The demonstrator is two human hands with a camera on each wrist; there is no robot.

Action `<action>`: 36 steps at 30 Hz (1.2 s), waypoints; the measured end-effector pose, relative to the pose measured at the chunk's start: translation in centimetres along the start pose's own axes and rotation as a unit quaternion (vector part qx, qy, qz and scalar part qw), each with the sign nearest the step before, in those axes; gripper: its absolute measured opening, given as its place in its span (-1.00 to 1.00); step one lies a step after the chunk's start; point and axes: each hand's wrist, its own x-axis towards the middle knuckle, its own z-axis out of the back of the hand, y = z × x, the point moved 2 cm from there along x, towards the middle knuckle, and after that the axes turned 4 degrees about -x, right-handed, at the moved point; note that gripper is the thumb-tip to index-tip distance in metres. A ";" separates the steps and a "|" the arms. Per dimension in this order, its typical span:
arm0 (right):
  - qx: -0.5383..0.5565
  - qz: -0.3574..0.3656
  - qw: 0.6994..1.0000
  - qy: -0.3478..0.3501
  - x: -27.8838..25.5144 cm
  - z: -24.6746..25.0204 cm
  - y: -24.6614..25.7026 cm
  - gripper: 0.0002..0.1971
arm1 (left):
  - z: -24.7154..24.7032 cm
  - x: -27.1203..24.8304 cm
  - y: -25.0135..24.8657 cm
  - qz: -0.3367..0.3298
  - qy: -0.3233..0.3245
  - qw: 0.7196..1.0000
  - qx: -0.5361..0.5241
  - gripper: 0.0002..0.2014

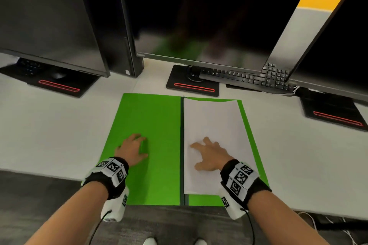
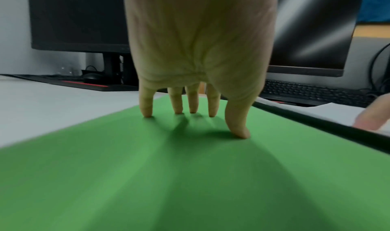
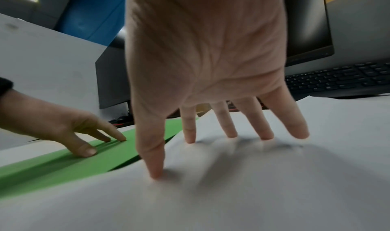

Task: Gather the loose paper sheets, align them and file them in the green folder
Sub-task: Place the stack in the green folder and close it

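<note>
The green folder lies open and flat on the desk in front of me, with a dark spine down its middle. A squared stack of white paper sheets lies on its right half, against the spine. My left hand presses its spread fingertips on the bare left flap. My right hand presses on the near part of the sheets with straight, spread fingers. Neither hand holds anything. In the right wrist view, my left hand shows on the green flap.
Three dark monitors stand along the back of the grey desk, each on a black base with a red stripe. A black keyboard lies behind the folder on the right. A black computer tower stands back left. The folder's near edge reaches the desk's front edge.
</note>
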 end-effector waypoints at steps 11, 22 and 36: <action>0.026 -0.068 0.996 -0.044 1.4 -0.8 4.2 -0.15 | 4.9 0.7 7.0 0.085 0.009 0.995 -0.041 -0.03; -0.018 -0.076 0.995 0.055 1.6 1.4 5.2 0.13 | 12.4 0.2 4.7 -0.053 0.033 0.964 -0.258 -0.43; -0.001 -0.064 0.998 0.011 1.5 0.9 4.6 0.10 | 13.3 -6.4 -8.3 -0.187 0.036 0.901 -0.390 -0.33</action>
